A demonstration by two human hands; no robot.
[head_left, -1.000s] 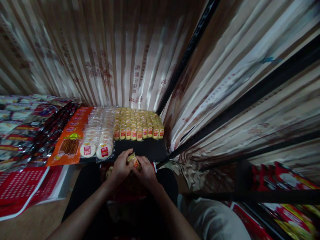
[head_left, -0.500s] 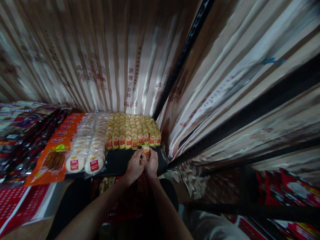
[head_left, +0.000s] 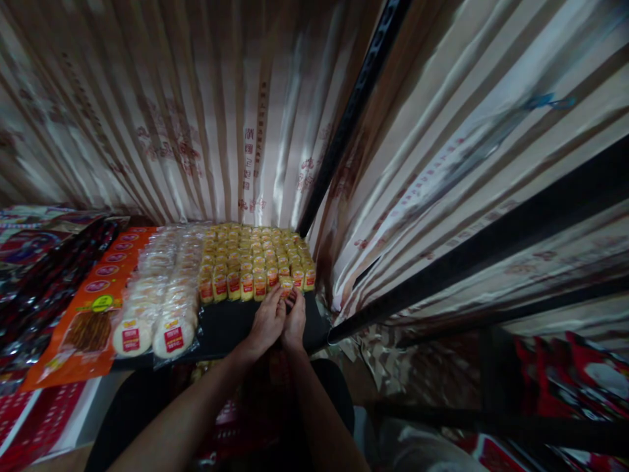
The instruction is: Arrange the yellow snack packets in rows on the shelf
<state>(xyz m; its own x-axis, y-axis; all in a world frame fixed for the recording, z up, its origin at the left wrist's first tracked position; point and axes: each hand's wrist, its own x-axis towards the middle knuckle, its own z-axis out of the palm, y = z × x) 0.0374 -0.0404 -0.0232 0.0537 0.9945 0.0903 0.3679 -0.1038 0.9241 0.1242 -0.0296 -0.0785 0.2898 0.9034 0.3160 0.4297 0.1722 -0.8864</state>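
Observation:
Between the fingertips of my left hand [head_left: 268,320] and my right hand [head_left: 293,319] is a small yellow snack pack [head_left: 285,284] with a red label. Both hands are closed on it, side by side at the front edge of a block of matching yellow packs [head_left: 246,286]. Those packs stand upright in tight rows on a black shelf [head_left: 221,322]. The held pack is right at the front row; whether it touches its neighbours I cannot tell. My fingers partly cover its lower part.
Left of the yellow packs lie two rows of round white wrapped cakes [head_left: 173,337]. Beyond them are orange snack bags [head_left: 91,328] and dark shiny packets [head_left: 49,288]. A pleated printed curtain [head_left: 221,118] hangs behind. Black metal bars [head_left: 442,255] run at right, above red packages [head_left: 565,373].
Both hands have moved forward with the yellow pack, up to the front row. The view has shifted slightly, so the goods appear a little further left and lower.

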